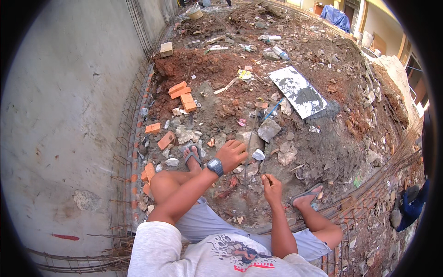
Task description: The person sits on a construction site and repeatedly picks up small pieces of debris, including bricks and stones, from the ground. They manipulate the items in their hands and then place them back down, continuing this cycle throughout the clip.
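Note:
My left hand (232,154), with a watch (215,166) on its wrist, is in the middle with its fingers curled. A thin dark rod (251,134) runs past its fingertips and appears pinched there. Lower and to the right, my right hand (272,188) is closed, thumb against the fingers; whatever it holds, if anything, is too small to make out. A grey stone block (268,130) and a pale stone (258,154) lie just beyond my hands. A thin blue stick (273,110) leans over the rubble behind the block.
Orange bricks (188,102) lie at the left by the grey wall (64,115). A steel rebar cage (121,152) runs along it; more rebar (364,198) curves behind me at right. A mortar-smeared white board (297,91) lies ahead. Someone's dark-blue-clad leg (414,203) shows far right.

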The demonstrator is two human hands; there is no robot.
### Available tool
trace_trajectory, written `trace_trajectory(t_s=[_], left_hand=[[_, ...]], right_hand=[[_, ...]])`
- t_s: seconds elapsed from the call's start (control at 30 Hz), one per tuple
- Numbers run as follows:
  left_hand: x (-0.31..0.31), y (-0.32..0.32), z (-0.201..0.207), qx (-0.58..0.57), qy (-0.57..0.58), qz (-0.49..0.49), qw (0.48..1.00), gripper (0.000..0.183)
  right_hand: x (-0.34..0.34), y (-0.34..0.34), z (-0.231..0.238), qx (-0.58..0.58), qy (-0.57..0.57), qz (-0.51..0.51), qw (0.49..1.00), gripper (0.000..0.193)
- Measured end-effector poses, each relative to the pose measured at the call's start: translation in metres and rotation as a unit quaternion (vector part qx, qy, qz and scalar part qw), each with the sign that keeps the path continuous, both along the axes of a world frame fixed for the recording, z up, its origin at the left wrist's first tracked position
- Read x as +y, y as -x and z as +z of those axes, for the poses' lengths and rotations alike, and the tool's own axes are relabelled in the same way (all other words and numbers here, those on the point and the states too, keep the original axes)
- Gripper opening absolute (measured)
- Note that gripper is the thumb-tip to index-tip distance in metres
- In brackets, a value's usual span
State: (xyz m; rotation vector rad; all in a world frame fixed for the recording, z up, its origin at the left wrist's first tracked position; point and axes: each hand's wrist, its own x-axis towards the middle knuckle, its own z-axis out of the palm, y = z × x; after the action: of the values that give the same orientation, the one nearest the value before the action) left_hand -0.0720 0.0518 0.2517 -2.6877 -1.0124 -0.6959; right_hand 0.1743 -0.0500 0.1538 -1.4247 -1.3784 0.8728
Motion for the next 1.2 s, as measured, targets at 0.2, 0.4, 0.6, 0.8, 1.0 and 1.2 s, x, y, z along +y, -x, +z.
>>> trace_trajectory(t_s=[0.2, 0.4, 0.6, 0.8, 1.0, 1.2], left_hand=[[-0.012, 0.047, -0.129, 0.112, 0.318, 0.117, 0.934, 0.046], [-0.046, -0.024, -0.081, 0.009, 0.392, 0.092, 0.915, 0.082], [-0.028, -0.016, -0.105, -0.129, 0.212, 0.096, 0.964, 0.09], [-0.009, -0.036, -0.084, -0.273, 0.236, 0.215, 0.907, 0.1], [0.004, 0.001, -0.161, -0.559, 0.626, 0.223, 0.497, 0.068], [0.006, -0.007, -0.127, -0.608, 0.601, 0.172, 0.49, 0.042]], right_hand=[[0.011, 0.0, -0.069, -0.112, 0.082, -0.009, 0.99, 0.022], [-0.001, -0.009, -0.071, 0.198, 0.24, 0.006, 0.95, 0.022], [0.003, -0.012, -0.024, 0.365, 0.306, 0.144, 0.867, 0.023], [0.005, -0.038, -0.053, 0.075, 0.244, 0.058, 0.965, 0.022], [-0.008, -0.005, -0.04, 0.281, 0.27, 0.085, 0.917, 0.023], [-0.01, 0.002, -0.041, 0.179, 0.249, 0.1, 0.947, 0.026]])
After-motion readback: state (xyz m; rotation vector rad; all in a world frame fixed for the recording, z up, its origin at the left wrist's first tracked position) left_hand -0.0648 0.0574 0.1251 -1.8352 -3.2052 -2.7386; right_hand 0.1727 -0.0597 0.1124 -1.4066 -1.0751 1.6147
